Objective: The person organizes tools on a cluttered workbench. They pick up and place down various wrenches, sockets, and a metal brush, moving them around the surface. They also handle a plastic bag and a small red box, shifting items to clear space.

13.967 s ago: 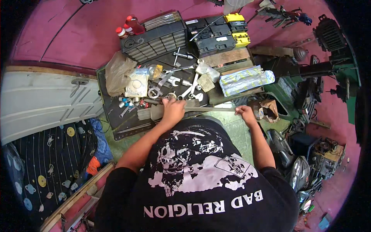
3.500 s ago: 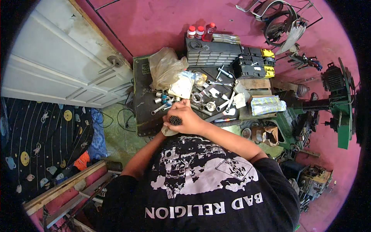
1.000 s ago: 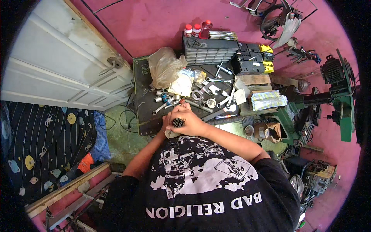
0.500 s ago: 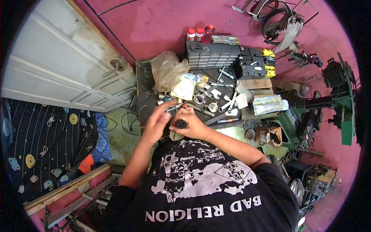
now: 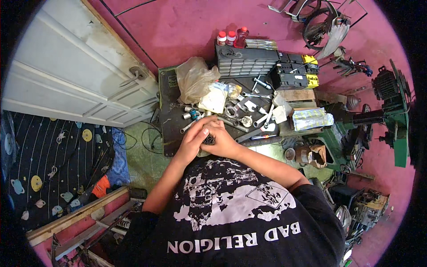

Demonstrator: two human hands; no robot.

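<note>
The rod bundle fills the space between the left hand and right hand, which touch. Left of them, a strip of worktop leaves room to pass; ahead, sockets and wrenches crowd the way, the plastic bag and drawer cabinet standing behind. Between the right forearm and worktop, a gap opens over the floor

Fair light here — soft and even across the left hand and right hand, the white door coming up pale. A bright patch glares off the floor; down at lower left, the black shirt melts into shade. Straight edges bow outward — and the corners go black.
</note>
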